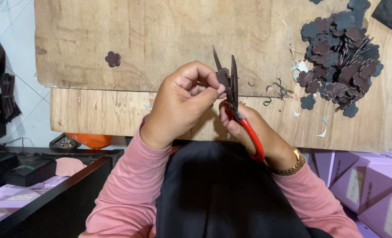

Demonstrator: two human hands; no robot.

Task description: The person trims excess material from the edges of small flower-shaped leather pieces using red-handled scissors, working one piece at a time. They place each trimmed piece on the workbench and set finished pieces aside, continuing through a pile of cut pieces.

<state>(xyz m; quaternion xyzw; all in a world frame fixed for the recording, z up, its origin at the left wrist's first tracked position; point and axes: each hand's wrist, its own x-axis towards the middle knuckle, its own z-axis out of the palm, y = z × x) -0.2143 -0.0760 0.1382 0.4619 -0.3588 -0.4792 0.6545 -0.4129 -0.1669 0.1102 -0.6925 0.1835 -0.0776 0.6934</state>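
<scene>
My left hand pinches a small dark brown flower-shaped cutout between thumb and fingers, in front of my chest. My right hand grips red-handled scissors, whose dark blades point up and are parted around the cutout's edge. Both hands hover over the near edge of a wooden board. A gold watch sits on my right wrist. Pink sleeves cover both arms.
A heap of dark flower cutouts lies at the board's right, with trimmed scraps beside it. One lone flower cutout lies at the left. Purple boxes stand at lower right; a dark shelf with small items is at lower left.
</scene>
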